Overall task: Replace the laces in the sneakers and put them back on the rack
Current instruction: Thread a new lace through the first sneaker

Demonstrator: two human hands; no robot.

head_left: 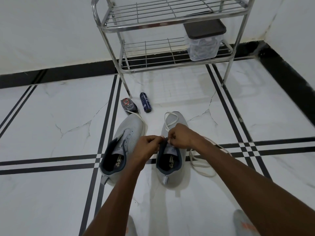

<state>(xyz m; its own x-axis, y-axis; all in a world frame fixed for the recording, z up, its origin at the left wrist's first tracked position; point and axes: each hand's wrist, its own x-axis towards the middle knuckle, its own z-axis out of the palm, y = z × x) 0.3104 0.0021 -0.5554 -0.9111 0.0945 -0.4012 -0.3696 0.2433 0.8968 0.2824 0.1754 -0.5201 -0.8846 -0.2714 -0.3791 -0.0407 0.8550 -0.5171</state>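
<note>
Two grey sneakers stand side by side on the tiled floor, toes pointing away from me. The left sneaker [125, 142] has bare eyelets, and a white lace end lies across its toe. Over the tongue of the right sneaker [172, 160], my left hand [150, 145] grips the dark tongue edge. My right hand [180, 135] pinches a white lace [170, 119] that loops over the toe. More white lace [201, 166] trails on the floor to the right of that sneaker. The steel shoe rack [170, 24] stands beyond, against the wall.
A clear plastic box with a dark lid [203, 40] sits on the rack's lower shelf. A dark spray can [145, 102] and a small dark bottle [128, 105] lie on the floor near the rack's front left leg. My feet show at the bottom edge.
</note>
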